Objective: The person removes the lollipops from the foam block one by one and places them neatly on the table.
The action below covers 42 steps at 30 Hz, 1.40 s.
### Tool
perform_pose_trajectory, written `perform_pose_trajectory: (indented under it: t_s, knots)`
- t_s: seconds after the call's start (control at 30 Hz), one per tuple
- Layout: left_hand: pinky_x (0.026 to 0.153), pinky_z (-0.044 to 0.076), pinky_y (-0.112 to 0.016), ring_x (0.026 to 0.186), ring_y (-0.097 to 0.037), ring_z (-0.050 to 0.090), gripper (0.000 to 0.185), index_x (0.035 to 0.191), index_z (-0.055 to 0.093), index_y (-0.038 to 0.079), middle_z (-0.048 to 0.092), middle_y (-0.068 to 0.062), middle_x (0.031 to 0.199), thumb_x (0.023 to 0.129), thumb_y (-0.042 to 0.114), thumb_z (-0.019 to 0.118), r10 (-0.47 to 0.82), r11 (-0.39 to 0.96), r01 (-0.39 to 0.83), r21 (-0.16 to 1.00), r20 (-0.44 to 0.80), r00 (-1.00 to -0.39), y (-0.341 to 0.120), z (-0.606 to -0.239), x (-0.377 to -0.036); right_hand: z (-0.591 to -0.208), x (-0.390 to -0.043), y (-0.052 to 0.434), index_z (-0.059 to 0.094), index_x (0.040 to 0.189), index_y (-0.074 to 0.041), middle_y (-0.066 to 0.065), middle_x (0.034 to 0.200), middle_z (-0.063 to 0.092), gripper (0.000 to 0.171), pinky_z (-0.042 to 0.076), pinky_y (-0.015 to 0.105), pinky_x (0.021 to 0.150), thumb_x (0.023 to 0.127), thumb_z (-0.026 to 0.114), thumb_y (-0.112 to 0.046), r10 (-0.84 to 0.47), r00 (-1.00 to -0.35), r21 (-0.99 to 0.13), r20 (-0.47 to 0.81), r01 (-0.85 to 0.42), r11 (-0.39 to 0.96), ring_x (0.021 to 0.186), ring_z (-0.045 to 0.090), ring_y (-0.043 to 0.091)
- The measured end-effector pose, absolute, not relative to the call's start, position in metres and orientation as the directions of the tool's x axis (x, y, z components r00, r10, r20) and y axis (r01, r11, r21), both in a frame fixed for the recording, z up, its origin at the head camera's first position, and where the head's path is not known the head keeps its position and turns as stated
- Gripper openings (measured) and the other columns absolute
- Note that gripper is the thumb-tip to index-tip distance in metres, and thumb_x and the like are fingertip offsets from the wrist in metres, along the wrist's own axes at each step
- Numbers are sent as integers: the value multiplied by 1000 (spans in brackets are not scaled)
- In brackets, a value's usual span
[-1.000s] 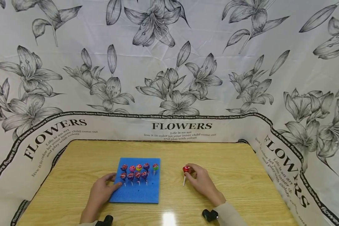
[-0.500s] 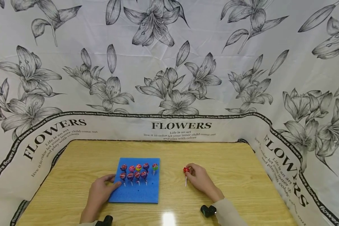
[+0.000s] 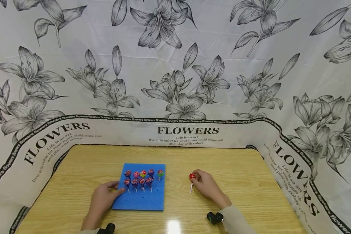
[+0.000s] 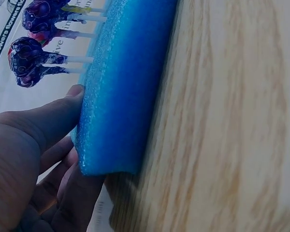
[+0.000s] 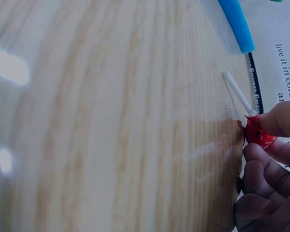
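Red lollipop (image 3: 192, 176): pinched by its wrapped head at the fingertips of the right hand (image 3: 208, 188), right of centre in the head view; white stick pointing down toward the counter (image 3: 240, 182), tip close to the wood; whether touching, cannot tell.
Right hand: fingers curled, thumb and fingers closed on the red head, candy at the hand's left edge; in the right wrist view, lollipop (image 5: 255, 129) at the right edge of the frame, stick slanting to the upper left, curled fingers (image 5: 261, 174) just below it.
Blue foam block (image 3: 141, 188): flat on the counter, left of centre, well apart from the held lollipop.
Left hand (image 3: 103, 199): resting on the lower left corner of the foam block, fingers fairly straight and apart, thumb lying on the top face; in the left wrist view, thumb (image 4: 53, 121) pressed to the block's top face (image 4: 121, 96), other fingers under its edge.
Standing lollipops (image 3: 143, 177): two rows stuck upright in the upper part of the block, just beyond the left hand's fingertips; purple wrapped heads (image 4: 26, 60) at the upper left of the left wrist view.
Backdrop (image 3: 175, 81): white cloth with grey lily print around the counter on three sides.
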<state>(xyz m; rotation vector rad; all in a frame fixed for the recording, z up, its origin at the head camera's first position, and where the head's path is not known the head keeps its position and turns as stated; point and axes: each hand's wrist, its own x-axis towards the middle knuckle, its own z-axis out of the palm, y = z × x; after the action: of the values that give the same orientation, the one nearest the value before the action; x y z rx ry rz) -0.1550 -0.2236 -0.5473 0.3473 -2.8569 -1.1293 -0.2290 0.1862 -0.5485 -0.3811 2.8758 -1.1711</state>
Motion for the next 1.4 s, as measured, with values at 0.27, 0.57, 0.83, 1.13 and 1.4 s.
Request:
perform_pose_trajectory:
  t_s: [0.27, 0.57, 0.83, 1.13, 1.4]
  knots:
    - [98, 48, -61, 117, -45, 64, 55, 124, 73, -1, 77, -14, 107, 88, 39, 82, -231, 698, -196, 689, -42, -972, -222, -547, -151, -548, -228, 186, 70, 116, -6, -3, 82, 64, 20, 46, 24, 63, 98, 68, -13, -227, -972, -689, 66, -209, 694, 68, 54, 7]
    - [108, 40, -64, 131, -50, 54, 53, 128, 71, 1, 75, -18, 116, 89, 36, 81, -284, 593, -237, 769, -76, -956, -224, -559, -149, -548, -228, 185, 69, 117, -5, -4, 81, 63, 21, 46, 24, 65, 97, 68, -12, -239, -968, -675, 72, -224, 703, 68, 54, 6]
    - [80, 50, -37, 87, -24, 63, 48, 126, 72, 1, 76, -14, 108, 88, 29, 83, -294, 543, -236, 806, -81, -952, -226, -560, -151, -538, -229, 189, 60, 136, -1, 4, 94, 64, 46, 49, 30, 70, 94, 74, -15, -243, -969, -653, 49, -215, 726, 75, 55, 11]
    - [65, 56, -22, 86, -17, 74, 45, 125, 72, -1, 75, -19, 113, 86, 18, 84, -291, 470, -198, 860, -61, -955, -227, -561, -154, -527, -230, 200, 50, 148, -4, 21, 132, 57, 61, 50, 35, 75, 95, 74, -22, -186, -982, -637, 20, -156, 755, 85, 55, 17]
    - [67, 56, -23, 86, -12, 72, 49, 130, 69, -1, 72, -21, 122, 87, 18, 84, -262, 437, -191, 879, -79, -962, -230, -564, -157, -517, -229, 199, 48, 150, -3, 25, 138, 53, 61, 52, 31, 73, 96, 73, -19, -193, -975, -659, 107, -215, 721, 88, 62, 17]
